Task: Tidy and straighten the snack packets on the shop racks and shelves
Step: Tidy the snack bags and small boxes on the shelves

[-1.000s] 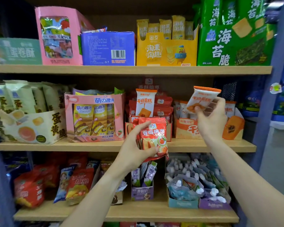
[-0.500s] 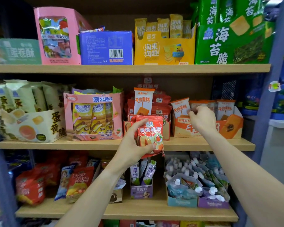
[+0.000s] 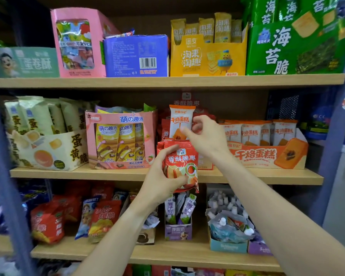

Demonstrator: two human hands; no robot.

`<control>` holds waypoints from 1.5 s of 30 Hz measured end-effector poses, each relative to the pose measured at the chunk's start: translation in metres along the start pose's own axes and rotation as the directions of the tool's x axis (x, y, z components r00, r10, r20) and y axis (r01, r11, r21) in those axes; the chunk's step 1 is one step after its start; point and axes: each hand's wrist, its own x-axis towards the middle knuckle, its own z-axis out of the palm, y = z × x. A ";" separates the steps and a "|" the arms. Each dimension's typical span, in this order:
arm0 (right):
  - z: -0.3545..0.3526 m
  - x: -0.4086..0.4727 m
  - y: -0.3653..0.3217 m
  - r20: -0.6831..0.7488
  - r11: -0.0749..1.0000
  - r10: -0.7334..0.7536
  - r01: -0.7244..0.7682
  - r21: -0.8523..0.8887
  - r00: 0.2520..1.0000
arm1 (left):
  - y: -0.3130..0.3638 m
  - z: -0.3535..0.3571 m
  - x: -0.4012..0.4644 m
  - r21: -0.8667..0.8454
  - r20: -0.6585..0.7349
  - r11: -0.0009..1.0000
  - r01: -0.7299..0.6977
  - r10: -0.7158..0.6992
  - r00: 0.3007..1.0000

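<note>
- Holding a red jujube-crisp packet (image 3: 179,166) in your left hand (image 3: 161,184), fingers curled round its lower edge, you have it in front of the middle shelf (image 3: 68,173), not yet put away.
- Your right hand (image 3: 205,138) pinches an orange-and-white caramel cake packet (image 3: 180,121) standing misplaced among the red packets.
- To its right, the orange display box (image 3: 267,154) holds matching cake packets upright in a neat row; that part looks done.
- The pink display box (image 3: 120,140) holds yellow biscuit packets upright.
- On the bottom shelf, loose red crisp bags (image 3: 106,218) lean untidily; that work likely remains.
</note>
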 end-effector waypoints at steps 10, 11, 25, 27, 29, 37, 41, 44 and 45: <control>0.001 0.009 0.002 -0.178 0.977 0.013 0.026 0.212 0.984 | -0.002 -0.014 -0.008 -0.003 -0.027 1.000 0.026 -0.026 0.999; -0.007 0.004 0.002 -0.247 0.967 -0.016 0.078 0.244 0.969 | -0.003 -0.012 -0.008 -0.007 -0.026 1.000 0.024 -0.025 0.999; -0.138 0.010 0.122 -0.592 0.988 0.153 -0.132 0.079 0.791 | 0.000 0.051 0.008 -0.049 0.107 0.999 0.017 -0.012 0.994; -0.144 0.018 0.135 -0.554 0.980 0.183 -0.195 0.037 0.812 | -0.002 0.057 0.008 -0.048 0.123 0.998 0.027 -0.021 0.992; -0.145 0.024 0.145 -0.510 0.968 0.212 -0.251 -0.007 0.833 | -0.004 0.060 0.008 -0.042 0.127 0.999 0.034 -0.028 0.992; -0.140 0.032 0.163 -0.322 0.817 0.208 -0.345 -0.461 0.924 | -0.006 0.061 0.011 -0.033 0.120 0.999 0.041 -0.037 0.992; -0.136 0.021 0.144 -0.337 0.705 0.093 -0.301 -0.642 0.937 | -0.007 0.060 0.006 -0.032 0.123 0.999 0.031 -0.027 0.992; -0.123 -0.003 0.109 -0.425 0.856 -0.140 -0.106 -0.506 0.894 | -0.007 0.053 0.006 -0.032 0.107 0.999 0.019 -0.016 0.994; -0.113 -0.011 0.094 -0.377 0.920 -0.121 -0.039 -0.391 0.918 | -0.007 0.049 0.007 -0.036 0.099 0.999 0.014 -0.011 0.995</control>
